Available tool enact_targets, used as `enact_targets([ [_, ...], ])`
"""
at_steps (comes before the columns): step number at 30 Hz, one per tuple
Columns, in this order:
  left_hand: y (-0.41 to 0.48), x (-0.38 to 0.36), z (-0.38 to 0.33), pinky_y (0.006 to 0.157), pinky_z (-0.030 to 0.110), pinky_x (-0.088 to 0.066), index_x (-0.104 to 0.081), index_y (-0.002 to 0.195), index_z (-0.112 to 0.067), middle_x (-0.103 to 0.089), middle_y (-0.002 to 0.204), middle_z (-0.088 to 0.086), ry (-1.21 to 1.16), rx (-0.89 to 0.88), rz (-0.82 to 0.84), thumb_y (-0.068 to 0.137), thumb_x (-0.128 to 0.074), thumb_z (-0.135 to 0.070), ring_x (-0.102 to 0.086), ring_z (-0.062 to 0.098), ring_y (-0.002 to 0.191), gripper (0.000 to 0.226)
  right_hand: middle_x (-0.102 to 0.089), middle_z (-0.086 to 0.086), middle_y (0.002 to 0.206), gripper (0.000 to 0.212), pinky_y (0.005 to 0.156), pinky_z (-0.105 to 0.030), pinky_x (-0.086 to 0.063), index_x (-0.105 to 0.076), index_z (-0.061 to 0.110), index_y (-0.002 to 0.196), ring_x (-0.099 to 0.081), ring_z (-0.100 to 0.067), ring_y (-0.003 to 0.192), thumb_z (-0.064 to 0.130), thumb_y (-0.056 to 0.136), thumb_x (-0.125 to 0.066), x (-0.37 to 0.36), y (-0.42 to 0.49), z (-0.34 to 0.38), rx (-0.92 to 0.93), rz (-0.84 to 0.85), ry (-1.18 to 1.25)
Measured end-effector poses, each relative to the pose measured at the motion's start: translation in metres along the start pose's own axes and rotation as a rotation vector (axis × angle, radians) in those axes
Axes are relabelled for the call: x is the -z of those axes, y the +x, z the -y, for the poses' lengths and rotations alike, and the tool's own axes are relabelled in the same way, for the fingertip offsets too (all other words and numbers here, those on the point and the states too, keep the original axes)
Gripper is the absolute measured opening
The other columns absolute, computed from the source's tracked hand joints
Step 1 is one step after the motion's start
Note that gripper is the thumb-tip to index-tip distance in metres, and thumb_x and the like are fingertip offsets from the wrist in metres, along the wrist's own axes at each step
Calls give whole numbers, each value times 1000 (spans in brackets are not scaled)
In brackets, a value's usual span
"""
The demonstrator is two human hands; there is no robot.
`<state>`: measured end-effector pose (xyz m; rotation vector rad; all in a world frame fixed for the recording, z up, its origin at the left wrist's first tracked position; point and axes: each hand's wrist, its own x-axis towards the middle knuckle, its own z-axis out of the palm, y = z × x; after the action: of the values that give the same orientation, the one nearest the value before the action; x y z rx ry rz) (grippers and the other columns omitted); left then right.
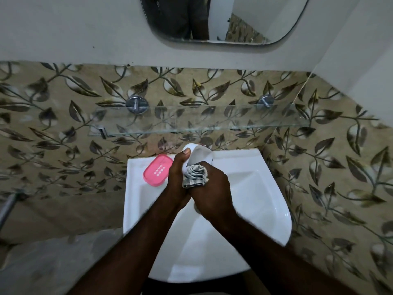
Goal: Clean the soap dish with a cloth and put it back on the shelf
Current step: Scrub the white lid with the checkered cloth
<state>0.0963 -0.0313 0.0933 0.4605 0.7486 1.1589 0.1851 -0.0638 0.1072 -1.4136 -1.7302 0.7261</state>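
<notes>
Over the sink, the left hand grips one white soap dish. It is tilted, with its long axis running away from the person and its far end toward the single glass shelf. The right hand clutches one bunched checked cloth against the dish. One pink slotted tray lies diagonally on the sink's back-left rim.

Over the sink the left hand holds the soap dish, the right hand beside it presses the cloth into it, the drain tray lies on the sink's back left rim, and the shelf hangs behind, below the mirror.
</notes>
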Motion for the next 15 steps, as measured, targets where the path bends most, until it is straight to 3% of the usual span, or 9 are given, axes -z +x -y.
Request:
enact_targets([
  [2, 2, 0, -1, 57, 20, -55, -73, 79, -5, -71, 65, 7, -57, -38, -40, 93, -42, -38, -69, 16, 58, 47, -69, 4, 76, 12, 63, -27, -45, -61, 29, 80, -65, -18, 74, 19, 74, -59, 2, 2, -15, 55, 24, -148],
  [5, 2, -2, 3, 67, 26, -57, -68, 101, -4, -72, 84, 11, -72, -54, -87, 75, -64, -41, -71, 20, 73, 45, -69, 1, 73, 8, 61, -31, -41, -56, 24, 79, -65, -25, 74, 18, 74, -59, 7, 6, -32, 29, 52, -326],
  [9, -2, -2, 3, 56, 21, -55, -65, 89, 1, -67, 63, 11, -71, -11, -62, 84, -49, -46, -67, 18, 55, 50, -58, 11, 60, 16, 57, -24, -40, -48, 34, 64, -53, -9, 60, 23, 71, -58, 4, -1, -5, -7, -6, -37],
  [12, -1, -5, -2, 62, 24, -55, -63, 108, 0, -71, 74, 10, -124, -59, -115, 88, -48, -42, -70, 19, 65, 49, -64, 12, 69, 11, 58, -15, -40, -56, 32, 77, -58, -9, 66, 22, 72, -59, 4, -3, -7, 77, 2, -81],
  [15, 0, -8, -5, 63, 30, -56, -61, 112, 0, -69, 79, 13, -103, -66, -154, 68, -67, -46, -69, 23, 69, 64, -70, 5, 75, 13, 63, -27, -47, -59, 26, 83, -64, -18, 73, 16, 75, -59, 5, 3, -28, 61, 1, -160],
])
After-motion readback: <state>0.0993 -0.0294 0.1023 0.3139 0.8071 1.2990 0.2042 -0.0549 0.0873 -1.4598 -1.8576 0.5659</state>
